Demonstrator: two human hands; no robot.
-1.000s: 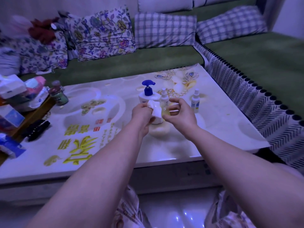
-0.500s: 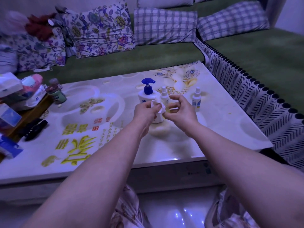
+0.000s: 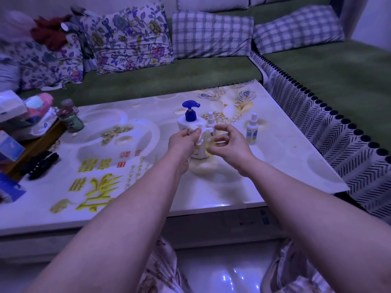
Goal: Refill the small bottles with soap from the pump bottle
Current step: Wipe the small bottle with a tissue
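Note:
The white pump bottle [image 3: 189, 126] with a blue pump head stands mid-table, right behind my hands. My left hand [image 3: 181, 142] grips a crumpled white tissue [image 3: 197, 132] and presses it against a small clear spray bottle [image 3: 209, 142] holding yellowish liquid. My right hand [image 3: 229, 145] holds that bottle from the right with thumb and curled fingers, its index finger raised. The lower part of the bottle is hidden between my hands. A second small spray bottle [image 3: 251, 130] stands alone on the table to the right.
The patterned white table [image 3: 285, 166] carries a lidded jar [image 3: 72, 121], tissue packs [image 3: 12, 108] and a black object [image 3: 40, 164] at its left. A green sofa with cushions [image 3: 211, 34] wraps the far and right sides; a striped cover [image 3: 338, 144] hangs beside the table.
The tissue in my left hand has shifted along the small bottle. My right hand's fingers have loosened and spread a little. Both hands stay in front of the pump bottle.

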